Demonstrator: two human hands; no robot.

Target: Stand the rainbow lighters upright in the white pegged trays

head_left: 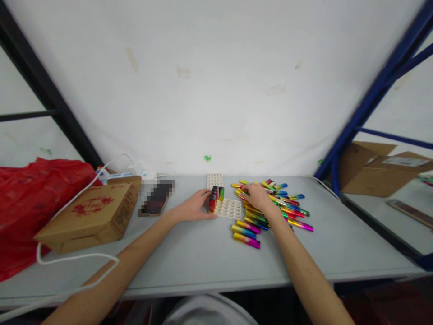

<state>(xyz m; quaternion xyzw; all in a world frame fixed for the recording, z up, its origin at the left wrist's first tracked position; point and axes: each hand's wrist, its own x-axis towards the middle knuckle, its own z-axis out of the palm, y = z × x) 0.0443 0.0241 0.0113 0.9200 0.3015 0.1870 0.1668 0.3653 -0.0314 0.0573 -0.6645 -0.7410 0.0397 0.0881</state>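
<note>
Leftward, carton (89, 205) and phone (156, 201) border bare tabletop (189, 255), left hand (194, 206) half-open against tray (232, 208), right hand (259, 196) curled over lighters (252, 215), hold unclear.

Several sticks (247, 240) fade yellow to magenta; the tray (231, 208) is cream.

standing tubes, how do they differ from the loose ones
Pose: the standing tubes are upright in the tray; the loose tubes lie on the table.
Number: the standing tubes are few, the loose tubes many.
Layout: the standing tubes sit close together; the loose tubes spread at varied angles.
Both are brightly coloured.
</note>
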